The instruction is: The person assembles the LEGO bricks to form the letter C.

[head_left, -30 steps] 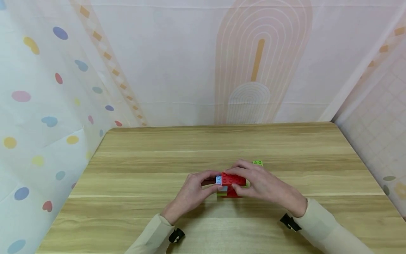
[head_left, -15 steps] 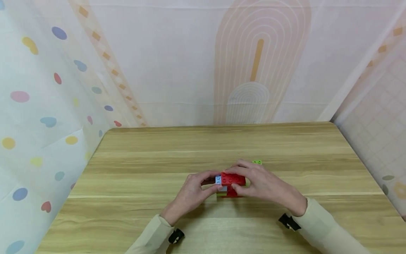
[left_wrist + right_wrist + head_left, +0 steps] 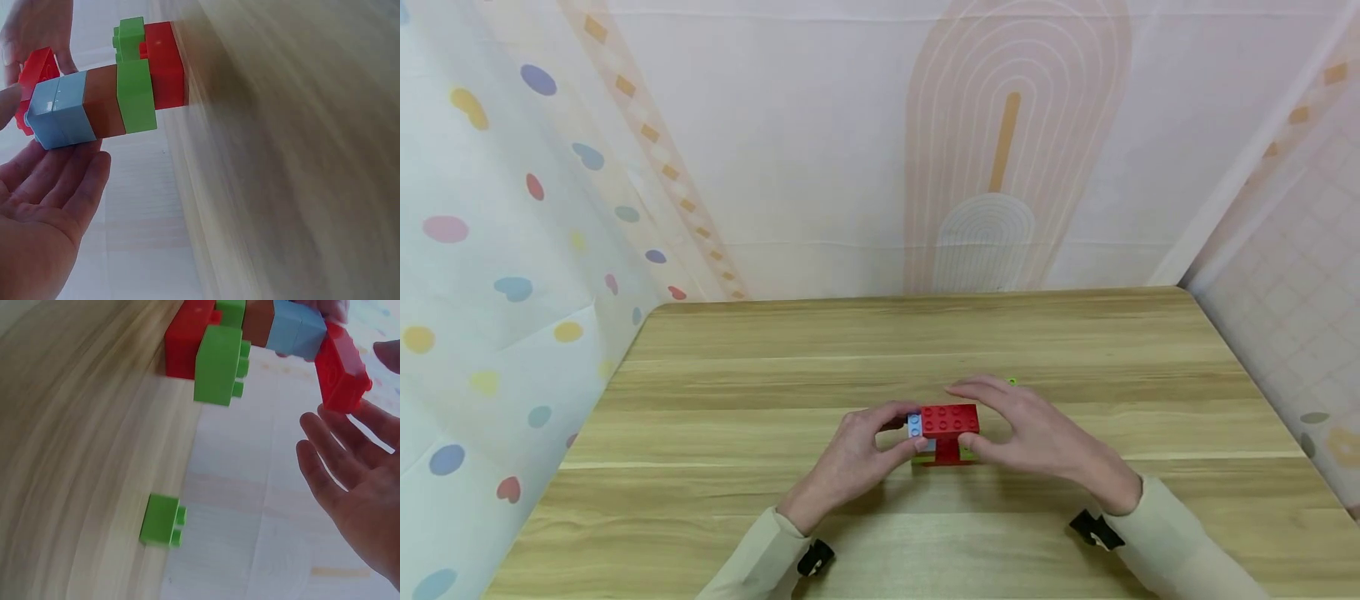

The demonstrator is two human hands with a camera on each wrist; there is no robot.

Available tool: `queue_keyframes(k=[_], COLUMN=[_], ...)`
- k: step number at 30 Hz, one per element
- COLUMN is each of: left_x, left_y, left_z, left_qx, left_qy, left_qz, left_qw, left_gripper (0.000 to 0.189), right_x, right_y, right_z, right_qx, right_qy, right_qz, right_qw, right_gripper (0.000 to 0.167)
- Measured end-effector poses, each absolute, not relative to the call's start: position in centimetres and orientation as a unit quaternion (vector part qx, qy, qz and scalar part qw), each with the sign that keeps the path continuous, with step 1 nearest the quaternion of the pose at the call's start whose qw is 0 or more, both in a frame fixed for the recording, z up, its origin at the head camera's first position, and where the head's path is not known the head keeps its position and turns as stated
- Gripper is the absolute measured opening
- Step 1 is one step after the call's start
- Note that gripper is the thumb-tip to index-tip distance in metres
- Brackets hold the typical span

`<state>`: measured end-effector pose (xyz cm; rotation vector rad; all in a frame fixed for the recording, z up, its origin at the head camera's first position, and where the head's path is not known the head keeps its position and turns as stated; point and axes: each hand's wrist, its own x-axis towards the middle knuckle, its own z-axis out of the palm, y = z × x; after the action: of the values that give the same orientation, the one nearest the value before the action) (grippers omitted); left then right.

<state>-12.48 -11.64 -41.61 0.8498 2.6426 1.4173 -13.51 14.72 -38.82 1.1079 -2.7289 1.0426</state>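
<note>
A stack of toy building bricks stands on the table. In the left wrist view it rises from a red base brick (image 3: 165, 65) through a green brick (image 3: 136, 97) and a brown brick (image 3: 103, 101) to light blue bricks (image 3: 59, 112). On top, a studded red brick (image 3: 951, 421) reaches out sideways over the base. My left hand (image 3: 853, 454) pinches the light blue top between thumb and fingers. Around the red brick's free end, my right hand (image 3: 1048, 437) is spread, its fingers apart from it. Another green brick (image 3: 217, 365) sits on the base's other end.
A small loose green brick (image 3: 159, 519) lies on the wooden table (image 3: 760, 383) beyond my right hand, mostly covered by it in the head view. Patterned curtains (image 3: 820, 150) hang behind the table and along its sides.
My right hand has let go of the red brick and drawn slightly right, its fingers spreading. My left hand keeps its hold, and the stack stands where it was.
</note>
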Motion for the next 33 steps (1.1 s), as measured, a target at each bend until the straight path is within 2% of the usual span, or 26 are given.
queue_keyframes(k=[7, 16, 23, 33], left_x=[-12.7, -13.0, -13.3, -13.4], left_y=[-11.4, -11.0, -11.1, -11.2], left_z=[-41.0, -40.3, -40.4, -40.5], left_qx=[0.283, 0.295, 0.297, 0.290], left_qy=[0.855, 0.858, 0.847, 0.841], left_qz=[0.435, 0.420, 0.442, 0.456], left_qw=[0.001, 0.004, 0.008, 0.013], left_gripper=[0.050, 0.043, 0.034, 0.033], right_x=[-13.9, -15.3, -16.8, -19.4], right_y=[16.2, 18.0, 19.2, 20.0], right_z=[-38.9, -39.8, -40.3, -41.4], right_qx=[0.344, 0.351, 0.329, 0.320], right_qy=[-0.871, -0.872, -0.889, -0.900], right_qz=[0.350, 0.340, 0.318, 0.287], right_qw=[0.005, 0.010, -0.018, -0.064], right_gripper=[0.055, 0.057, 0.058, 0.056])
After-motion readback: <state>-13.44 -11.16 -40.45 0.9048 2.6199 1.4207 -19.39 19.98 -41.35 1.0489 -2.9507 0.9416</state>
